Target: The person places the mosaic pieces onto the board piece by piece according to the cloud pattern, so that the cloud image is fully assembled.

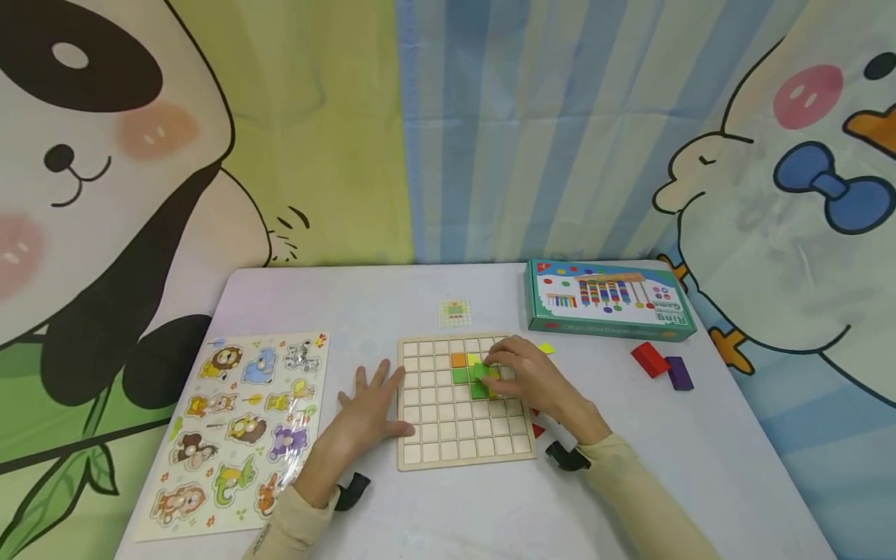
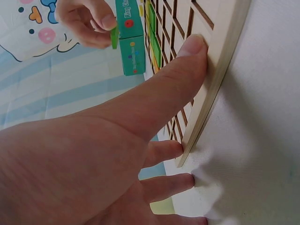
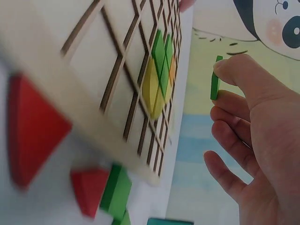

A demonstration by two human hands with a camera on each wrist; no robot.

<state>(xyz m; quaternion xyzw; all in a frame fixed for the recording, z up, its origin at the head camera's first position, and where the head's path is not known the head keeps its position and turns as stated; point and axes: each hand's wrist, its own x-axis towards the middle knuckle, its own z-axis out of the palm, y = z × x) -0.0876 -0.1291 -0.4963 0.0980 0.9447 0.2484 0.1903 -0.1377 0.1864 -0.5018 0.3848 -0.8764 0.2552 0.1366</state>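
My right hand (image 1: 535, 377) pinches a thin green square tile (image 3: 215, 78) between thumb and forefinger, above the wooden grid board (image 1: 448, 432). On the board's upper right lie an orange tile (image 1: 458, 360), green tiles (image 1: 460, 376) and yellow tiles (image 3: 149, 84), partly covered by the right hand in the head view. My left hand (image 1: 367, 412) is spread at the board's left edge. Its thumb (image 2: 192, 47) presses on the rim, while other fingers touch the rim and the tablecloth.
Behind the board lies a small pattern card (image 1: 455, 312). An animal puzzle board (image 1: 234, 432) is on the left. A boxed game (image 1: 612, 299), a red block (image 1: 650, 359) and a purple block (image 1: 679, 373) are on the right. Red pieces (image 3: 35, 131) and green pieces (image 3: 116, 190) lie beside the board.
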